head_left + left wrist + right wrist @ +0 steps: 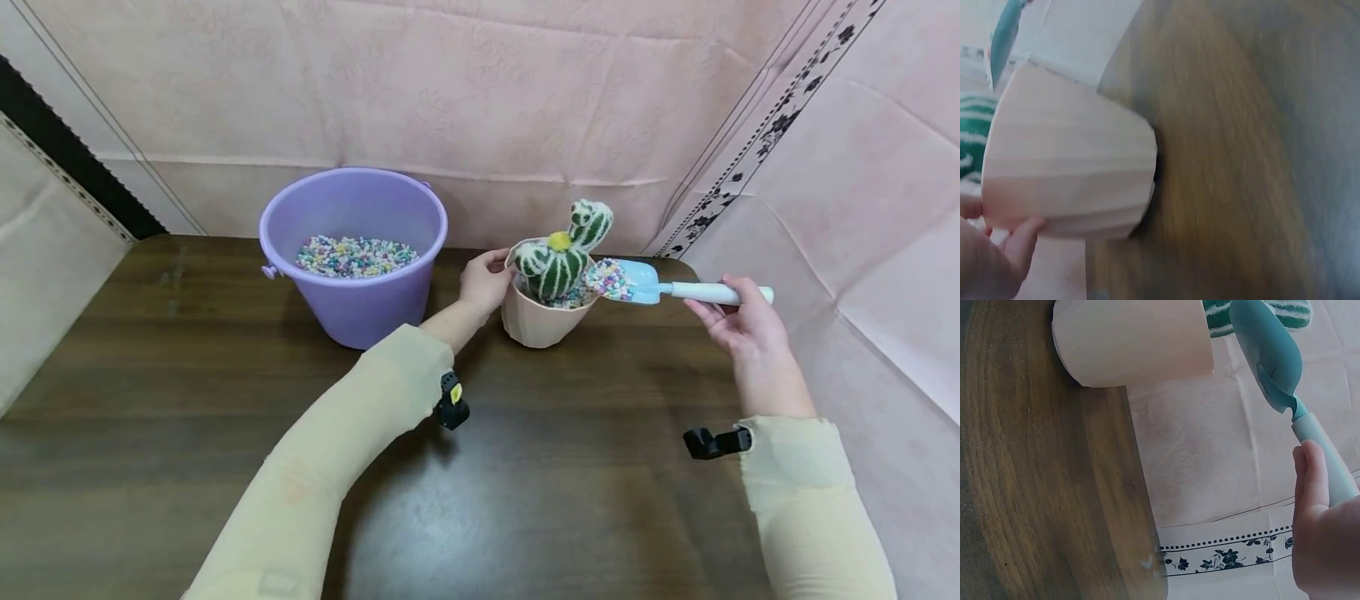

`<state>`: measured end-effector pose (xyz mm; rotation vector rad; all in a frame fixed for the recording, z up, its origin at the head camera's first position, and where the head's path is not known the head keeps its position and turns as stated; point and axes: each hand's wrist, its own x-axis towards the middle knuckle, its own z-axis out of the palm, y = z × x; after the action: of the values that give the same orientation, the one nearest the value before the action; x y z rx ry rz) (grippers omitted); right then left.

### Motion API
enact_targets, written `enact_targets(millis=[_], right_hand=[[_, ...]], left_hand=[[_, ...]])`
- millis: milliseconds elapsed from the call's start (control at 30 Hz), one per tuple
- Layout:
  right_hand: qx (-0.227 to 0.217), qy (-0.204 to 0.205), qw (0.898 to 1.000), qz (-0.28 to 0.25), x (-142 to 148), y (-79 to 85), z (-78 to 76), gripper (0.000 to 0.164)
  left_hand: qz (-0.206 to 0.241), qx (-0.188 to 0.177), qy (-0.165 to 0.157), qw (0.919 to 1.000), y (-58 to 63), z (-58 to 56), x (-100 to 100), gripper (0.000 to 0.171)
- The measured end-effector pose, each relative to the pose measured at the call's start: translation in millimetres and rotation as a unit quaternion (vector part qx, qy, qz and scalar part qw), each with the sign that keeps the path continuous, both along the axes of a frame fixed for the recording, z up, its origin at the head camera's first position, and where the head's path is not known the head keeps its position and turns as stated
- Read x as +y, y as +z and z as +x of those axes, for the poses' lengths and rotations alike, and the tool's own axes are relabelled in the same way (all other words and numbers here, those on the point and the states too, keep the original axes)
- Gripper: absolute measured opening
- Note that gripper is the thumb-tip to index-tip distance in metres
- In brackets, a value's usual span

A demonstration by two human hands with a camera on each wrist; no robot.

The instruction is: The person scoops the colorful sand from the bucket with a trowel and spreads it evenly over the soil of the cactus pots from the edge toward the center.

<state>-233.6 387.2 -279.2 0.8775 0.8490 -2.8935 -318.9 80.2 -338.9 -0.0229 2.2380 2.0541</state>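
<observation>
My left hand [486,280] pinches the rim of a cream flowerpot [542,323] on its left side; in the left wrist view the thumb lies on the pot's [1072,156] outer wall. In the pot stands a green and white knitted cactus [557,268] with a yellow flower, coloured pebbles around its base. My right hand [742,319] grips the pale handle of a blue trowel [643,282]. Pastel pebbles [609,279] fill the trowel's blade, whose tip is at the pot's right rim. From the right wrist, the blade's underside [1272,356] shows beside the cactus.
A purple bucket [360,312] with many pastel pebbles [356,257] inside stands left of the pot. Both stand near the back edge of a dark wooden table [570,483]. Pink patterned cloth [480,100] hangs behind and at the sides.
</observation>
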Motion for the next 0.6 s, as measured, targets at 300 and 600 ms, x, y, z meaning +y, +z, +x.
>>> enact_targets(millis=[300, 600], right_hand=[[-0.006, -0.008, 1.000, -0.003, 2, -0.8, 1.0, 0.021], [0.003, 0.001, 1.000, 0.020, 4, 0.6, 1.8, 0.020]], left_hand=[[0.001, 0.001, 0.062, 0.9981, -1.0, 6.3, 19, 0.035], [-0.002, -0.004, 0.047, 0.9989, 1.4, 2.0, 16, 0.033]])
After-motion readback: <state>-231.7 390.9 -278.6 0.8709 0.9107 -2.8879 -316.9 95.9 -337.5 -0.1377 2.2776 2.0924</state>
